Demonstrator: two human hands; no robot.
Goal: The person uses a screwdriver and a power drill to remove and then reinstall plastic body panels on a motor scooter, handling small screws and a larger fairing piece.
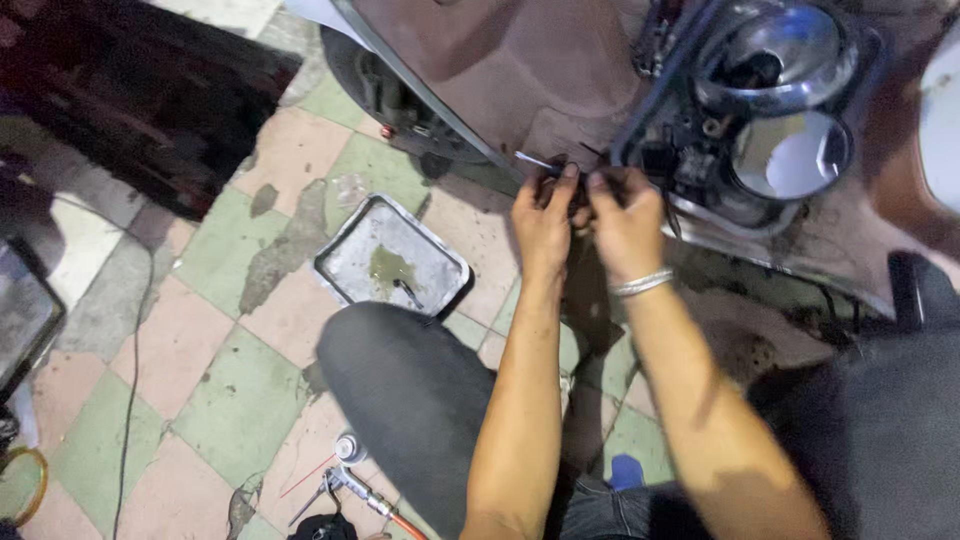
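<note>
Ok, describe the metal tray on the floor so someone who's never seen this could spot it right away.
Start at the scooter body at the top, then drop to the checkered tile floor left of the person's knee. The tray lies there: a shallow grey metal rectangle with rounded corners, holding a greenish puddle and a small dark part, unlike the tools nearer the bottom edge.

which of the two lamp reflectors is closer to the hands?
The lower reflector, pale and flat-looking, just right of the right hand. The shiny domed upper reflector sits farther up.

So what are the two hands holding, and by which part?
Left hand and right hand pinch a thin dark wire near its end, beside the headlight unit; the exact grip is blurred.
</note>
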